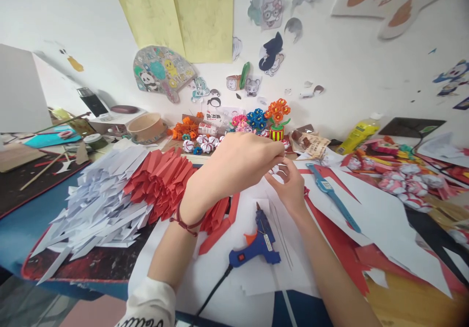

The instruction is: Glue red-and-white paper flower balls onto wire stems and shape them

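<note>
Between the left grip (234, 158) and the right grip (288, 183) is a small white piece (274, 169), partly hidden; the right one appears to pinch it, while for the left I cannot tell. Below both lies a blue glue gun (262, 241); to their left, red strips (161, 180), then white strips (106, 195).

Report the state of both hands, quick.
Left hand: curled, fingertips hidden; grip cannot be told.
Right hand: fingers curled beside a small white piece; whether it is gripped cannot be told.
</note>
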